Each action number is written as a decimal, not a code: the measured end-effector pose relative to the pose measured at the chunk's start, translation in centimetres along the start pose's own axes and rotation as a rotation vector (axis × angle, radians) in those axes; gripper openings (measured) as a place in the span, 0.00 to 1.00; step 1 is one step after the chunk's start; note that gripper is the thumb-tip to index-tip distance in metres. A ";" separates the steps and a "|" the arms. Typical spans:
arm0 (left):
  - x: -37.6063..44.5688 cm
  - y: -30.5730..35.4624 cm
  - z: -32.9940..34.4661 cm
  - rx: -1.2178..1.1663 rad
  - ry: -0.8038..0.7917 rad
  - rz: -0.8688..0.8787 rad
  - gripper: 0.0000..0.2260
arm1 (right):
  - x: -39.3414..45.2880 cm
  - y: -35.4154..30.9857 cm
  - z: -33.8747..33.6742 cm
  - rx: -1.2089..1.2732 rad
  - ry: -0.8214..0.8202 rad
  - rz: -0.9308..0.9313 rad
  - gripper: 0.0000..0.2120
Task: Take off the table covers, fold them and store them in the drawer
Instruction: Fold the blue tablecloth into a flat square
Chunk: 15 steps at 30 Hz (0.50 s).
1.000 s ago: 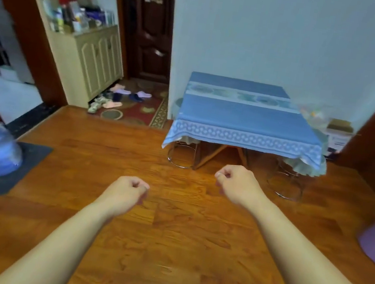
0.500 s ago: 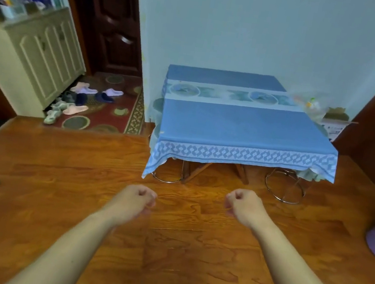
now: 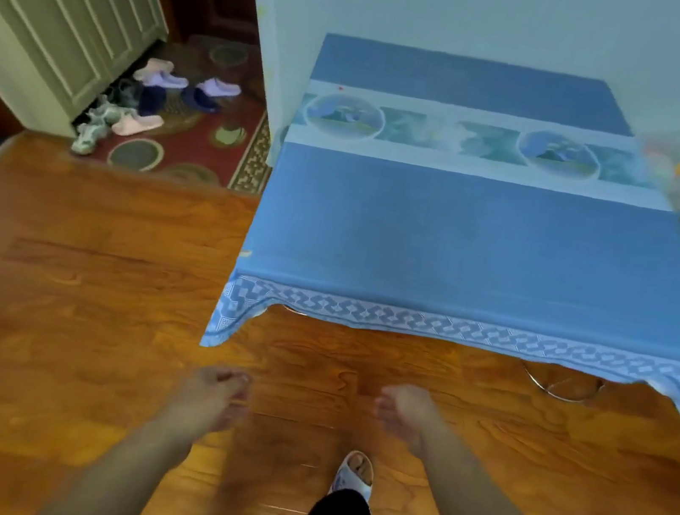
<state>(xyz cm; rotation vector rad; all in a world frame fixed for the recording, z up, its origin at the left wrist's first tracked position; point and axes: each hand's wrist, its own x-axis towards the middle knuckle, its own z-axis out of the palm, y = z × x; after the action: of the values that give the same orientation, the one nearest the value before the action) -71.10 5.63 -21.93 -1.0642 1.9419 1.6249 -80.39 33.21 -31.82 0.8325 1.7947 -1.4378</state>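
Hidden: table under the cover, only a metal ring [image 3: 562, 388] below the hem; cover's right edge cut off.
Blurred: both hands, fingers hard to separate.
Left hand [image 3: 213, 399]: loosely curled, empty, above floor.
Right hand [image 3: 404, 414]: loosely curled, empty.
Blue table cover [image 3: 477, 252]: spread flat beyond the hands, untouched, corners drooping.
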 end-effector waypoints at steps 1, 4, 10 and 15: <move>0.9 0.5 0.7 -0.016 0.010 -0.032 0.08 | 2.0 -0.5 -0.8 0.089 0.001 0.052 0.06; 3.7 1.2 2.1 -0.024 0.044 -0.129 0.07 | 8.0 -2.2 -3.2 0.358 0.095 0.154 0.09; 10.0 0.7 3.8 0.088 0.043 -0.256 0.07 | 18.2 -5.3 -5.1 0.913 0.122 0.097 0.10; 11.4 1.2 4.9 0.183 -0.016 -0.284 0.08 | 16.4 -5.3 -5.1 1.256 -0.039 -0.032 0.22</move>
<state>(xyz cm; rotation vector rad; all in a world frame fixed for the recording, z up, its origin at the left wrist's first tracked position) -80.04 6.94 -30.45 -1.1856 1.7938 1.2750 -94.54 38.32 -41.67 1.3030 0.6888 -2.5636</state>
